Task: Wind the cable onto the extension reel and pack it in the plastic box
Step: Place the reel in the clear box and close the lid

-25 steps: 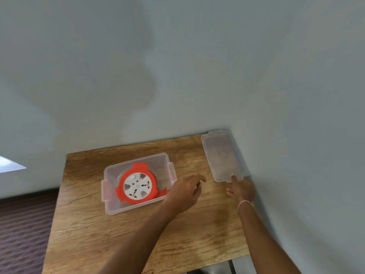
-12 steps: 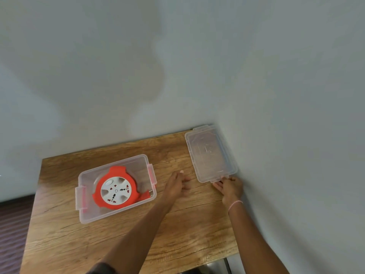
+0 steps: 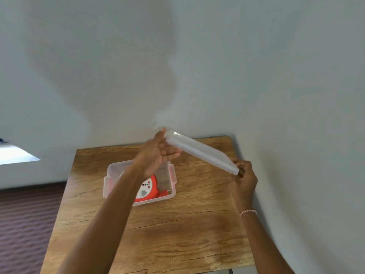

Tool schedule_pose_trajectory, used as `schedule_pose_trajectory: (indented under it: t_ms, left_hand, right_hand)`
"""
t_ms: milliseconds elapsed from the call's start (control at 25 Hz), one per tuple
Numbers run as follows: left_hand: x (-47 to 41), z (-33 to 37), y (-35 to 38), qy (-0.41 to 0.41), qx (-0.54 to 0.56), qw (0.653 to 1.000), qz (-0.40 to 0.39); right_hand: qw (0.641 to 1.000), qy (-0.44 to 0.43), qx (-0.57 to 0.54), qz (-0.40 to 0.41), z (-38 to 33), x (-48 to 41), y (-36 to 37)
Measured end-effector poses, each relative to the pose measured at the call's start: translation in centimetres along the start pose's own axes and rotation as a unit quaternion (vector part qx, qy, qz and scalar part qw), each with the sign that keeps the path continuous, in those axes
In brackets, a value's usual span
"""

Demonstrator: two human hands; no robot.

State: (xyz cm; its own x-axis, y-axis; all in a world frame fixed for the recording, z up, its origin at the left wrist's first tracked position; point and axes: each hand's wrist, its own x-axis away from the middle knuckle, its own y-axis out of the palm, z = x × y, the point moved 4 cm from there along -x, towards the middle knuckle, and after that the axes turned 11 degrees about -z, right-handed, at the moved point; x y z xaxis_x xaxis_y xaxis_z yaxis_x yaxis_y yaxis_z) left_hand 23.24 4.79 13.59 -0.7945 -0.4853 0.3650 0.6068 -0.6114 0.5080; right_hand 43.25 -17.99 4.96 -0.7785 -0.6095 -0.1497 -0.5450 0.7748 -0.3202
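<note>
Blocking reel (image 3: 147, 187): left forearm (image 3: 118, 194).

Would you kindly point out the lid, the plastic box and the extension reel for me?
lid (image 3: 199, 153), head view, on its long translucent edge between the hands.
plastic box (image 3: 171, 176), head view, on its right wall by the pink clip.
extension reel (image 3: 152, 191), head view, on its orange rim.

The round plastic extension reel (image 3: 147, 189) was orange-red with a white face. The clear rectangular plastic box (image 3: 138, 181) had pink clips. The wooden tabletop (image 3: 189, 224) showed brown grain; the floor (image 3: 25, 224) was dark maroon with stripes.
</note>
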Motion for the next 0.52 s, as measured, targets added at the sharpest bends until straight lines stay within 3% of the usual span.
schedule_pose_trajectory:
  t_ms: [80, 160, 360, 440, 520]
  left_hand:
    - [2.8, 1.9, -2.8, -0.004, -0.042, 0.999, 0.005]
    - [5.5, 2.8, -5.6, -0.004, -0.082, 0.996, 0.021]
    - [11.9, 0.9, -12.9, -0.01, -0.232, 0.962, 0.141]
    - [13.7, -1.2, -14.5, -0.019, -0.267, 0.947, 0.178]
    - [14.7, -2.8, -15.7, -0.025, -0.35, 0.91, 0.222]
  right_hand:
    - [0.997, -0.067, -0.01, -0.028, -2.2, -0.4, 1.5]
    - [0.995, -0.074, -0.032, -0.051, -3.6, -0.6, 3.4]
    - [0.958, 0.121, -0.159, -0.206, -4.9, 0.0, 9.2]
    - [0.958, 0.146, -0.122, -0.216, -5.6, 0.9, 11.0]
    - [0.971, 0.125, -0.024, -0.204, -6.4, 1.9, 12.5]
